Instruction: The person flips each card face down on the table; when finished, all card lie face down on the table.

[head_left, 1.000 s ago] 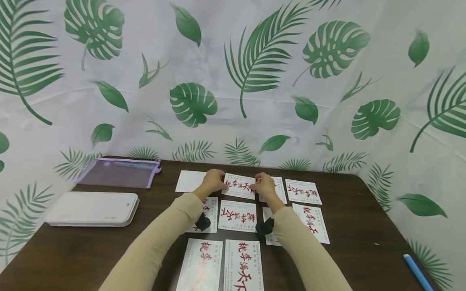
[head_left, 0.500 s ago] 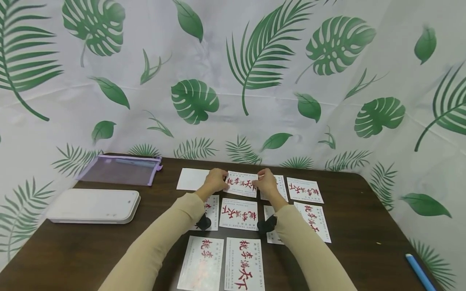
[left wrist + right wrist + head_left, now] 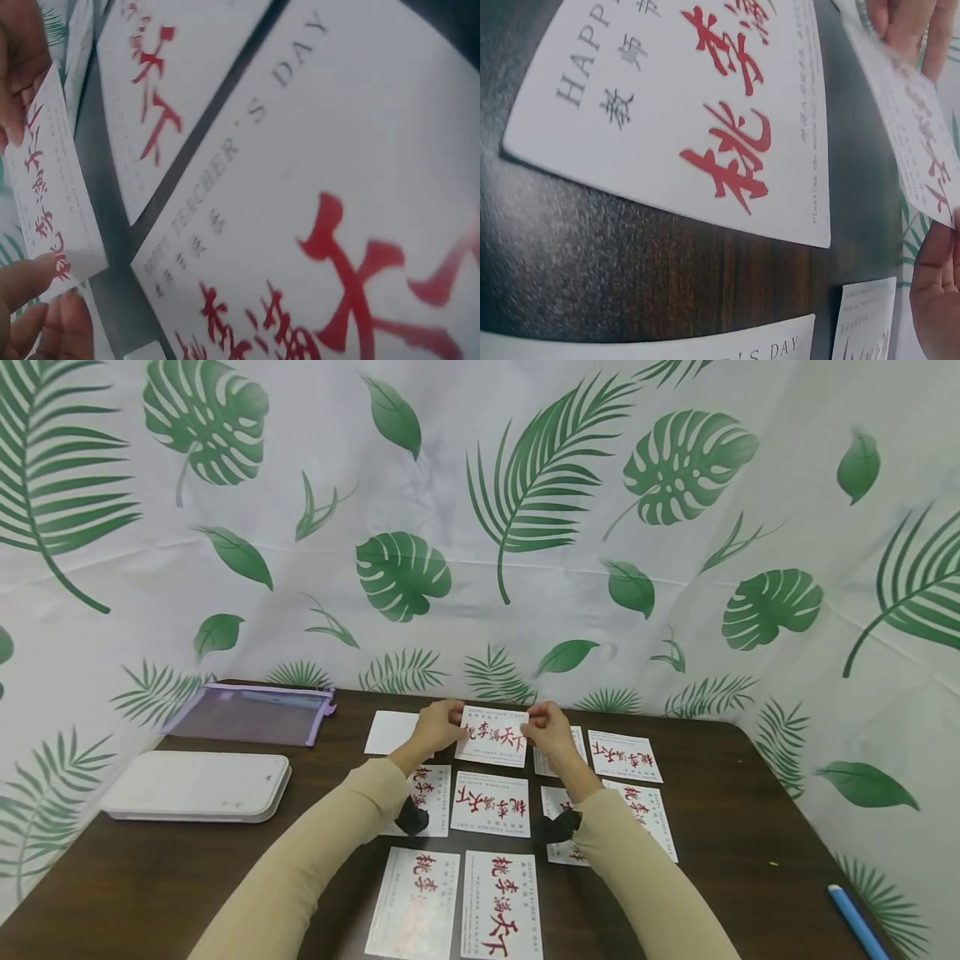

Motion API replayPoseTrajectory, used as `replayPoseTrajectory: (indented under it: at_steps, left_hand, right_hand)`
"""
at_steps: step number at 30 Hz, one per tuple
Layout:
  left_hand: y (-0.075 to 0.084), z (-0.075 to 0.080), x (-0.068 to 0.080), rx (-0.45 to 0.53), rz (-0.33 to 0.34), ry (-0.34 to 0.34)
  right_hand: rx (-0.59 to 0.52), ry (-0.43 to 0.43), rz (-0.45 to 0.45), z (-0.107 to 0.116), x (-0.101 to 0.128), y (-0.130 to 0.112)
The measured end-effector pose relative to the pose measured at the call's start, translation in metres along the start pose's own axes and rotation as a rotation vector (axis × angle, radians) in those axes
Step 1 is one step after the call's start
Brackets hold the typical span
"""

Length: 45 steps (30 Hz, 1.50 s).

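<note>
A white greeting card [image 3: 492, 752] with red Chinese brush lettering is held at its two short sides, tilted up off the table. My left hand [image 3: 437, 727] pinches the left edge, thumb on the printed face and fingers behind, as the left wrist view shows on the card [image 3: 64, 195]. On the opposite edge, my right hand [image 3: 551, 732] pinches it the same way; in the right wrist view that card [image 3: 915, 127] slants between both hands. Directly below lies another printed card [image 3: 491, 804], its lettering upside down. A blank white card [image 3: 388, 732] lies left of my left hand.
Several similar cards lie in rows on the dark wooden table [image 3: 720, 860], including two front cards [image 3: 414, 902] and a back-right card [image 3: 624, 755]. At left are a white flat device [image 3: 195, 785] and a purple mesh zip pouch [image 3: 255, 714]. A blue pen [image 3: 857, 920] lies far right.
Both hands have raised the card slightly from its place in the back row, and it now tilts up more toward the camera. The other cards stay where they were.
</note>
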<state>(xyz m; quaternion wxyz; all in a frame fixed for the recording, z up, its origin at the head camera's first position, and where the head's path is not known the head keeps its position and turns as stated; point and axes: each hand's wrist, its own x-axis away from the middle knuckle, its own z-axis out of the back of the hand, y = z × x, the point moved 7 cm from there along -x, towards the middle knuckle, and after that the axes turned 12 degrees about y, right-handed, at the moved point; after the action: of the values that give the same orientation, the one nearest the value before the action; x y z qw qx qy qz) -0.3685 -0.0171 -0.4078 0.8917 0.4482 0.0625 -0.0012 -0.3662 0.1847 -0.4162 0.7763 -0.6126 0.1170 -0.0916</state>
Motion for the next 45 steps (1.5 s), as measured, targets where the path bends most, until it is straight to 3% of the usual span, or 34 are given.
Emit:
replayPoseTrajectory:
  at_steps: [4, 9, 15, 19, 23, 29, 35, 42, 45]
  left_hand:
    - [0.002, 0.014, 0.001, 0.171, 0.039, 0.033]
    - [0.002, 0.021, 0.005, 0.345, 0.098, -0.005]
    - [0.001, 0.027, 0.007, 0.398, 0.142, -0.032]
    - [0.004, 0.03, 0.007, 0.418, 0.157, -0.015]
    - [0.012, 0.036, 0.005, 0.441, 0.146, 0.07]
    - [0.03, 0.04, 0.004, 0.431, 0.057, 0.187]
    - [0.049, 0.037, 0.011, 0.393, -0.028, 0.219]
    - [0.066, 0.035, 0.015, 0.382, -0.091, 0.206]
    - [0.072, 0.039, 0.014, 0.35, -0.146, 0.228]
  right_hand:
    - [-0.064, -0.019, -0.059, 0.0, 0.003, 0.001]
    - [-0.156, -0.051, -0.105, -0.002, 0.006, 0.003]
    - [-0.156, -0.068, -0.12, -0.006, 0.01, 0.003]
    - [-0.155, 0.036, -0.089, -0.003, 0.012, 0.002]
    - [-0.124, 0.141, 0.027, -0.006, 0.021, -0.011]
    - [-0.062, 0.057, 0.234, -0.034, 0.043, -0.04]
    - [0.037, 0.072, 0.43, -0.046, 0.057, -0.059]
    - [0.09, 0.229, 0.681, -0.036, 0.066, -0.073]
    - [0.076, 0.291, 0.692, -0.027, 0.063, -0.076]
